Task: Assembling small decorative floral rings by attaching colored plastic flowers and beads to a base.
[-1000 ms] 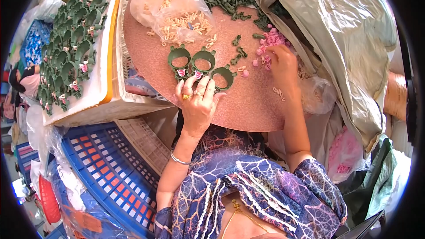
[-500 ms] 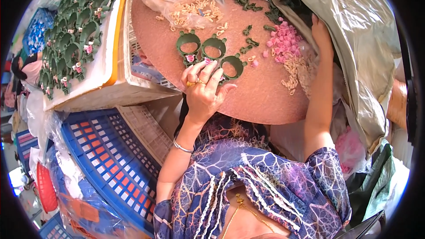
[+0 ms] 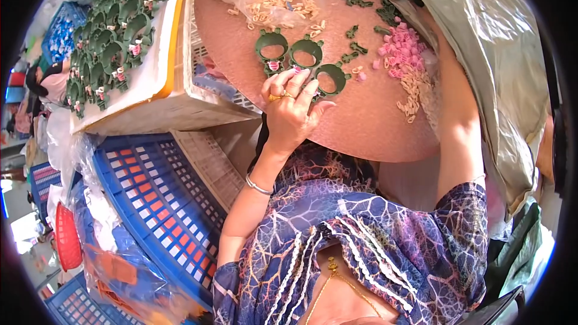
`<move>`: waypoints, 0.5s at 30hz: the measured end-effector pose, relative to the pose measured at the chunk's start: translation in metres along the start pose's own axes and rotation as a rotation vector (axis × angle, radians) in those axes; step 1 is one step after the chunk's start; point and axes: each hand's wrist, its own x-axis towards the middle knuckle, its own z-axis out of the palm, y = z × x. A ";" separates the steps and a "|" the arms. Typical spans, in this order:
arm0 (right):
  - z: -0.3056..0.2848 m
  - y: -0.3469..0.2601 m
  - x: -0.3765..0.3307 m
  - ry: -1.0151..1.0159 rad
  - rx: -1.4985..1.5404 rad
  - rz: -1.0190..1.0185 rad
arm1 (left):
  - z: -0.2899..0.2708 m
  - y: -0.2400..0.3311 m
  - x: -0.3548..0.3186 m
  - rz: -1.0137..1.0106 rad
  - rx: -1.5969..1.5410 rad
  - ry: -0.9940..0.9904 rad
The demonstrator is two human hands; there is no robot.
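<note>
Three green rings (image 3: pixel 306 44) are lying on the pinkish counter (image 3: pixel 373 126) just beyond the fingertips of the left hand (image 3: pixel 292 103), on the side away from the person's body. Their row is running on a slant, from the far left down toward the near right, with each ring's narrow lower end pointing roughly back at the person. The left hand is by far the nearer one: palm down, it is resting its fingertips over the lower ends of the middle and right rings, its thumb standing off to the right; whether it is pinching anything under the fingertips I cannot tell. The right forearm (image 3: pixel 459 114) is stretching forward well to the right of the row, and its hand is lying out of sight behind the edge of a grey bag (image 3: pixel 503 54), so I cannot tell what it is grasping, if anything. The rings themselves are looking dark green and smooth, like short open bands, with small lugs sticking out along their far rims; the left one is showing a pink-and-white striped piece (image 3: pixel 274 65) at its lower end. Small pink pieces (image 3: pixel 400 45) are lying heaped between the row and the bag.
</note>
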 end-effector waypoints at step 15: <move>0.039 0.076 0.080 0.069 0.028 -0.192 | 0.009 0.005 0.004 0.000 -0.036 -0.043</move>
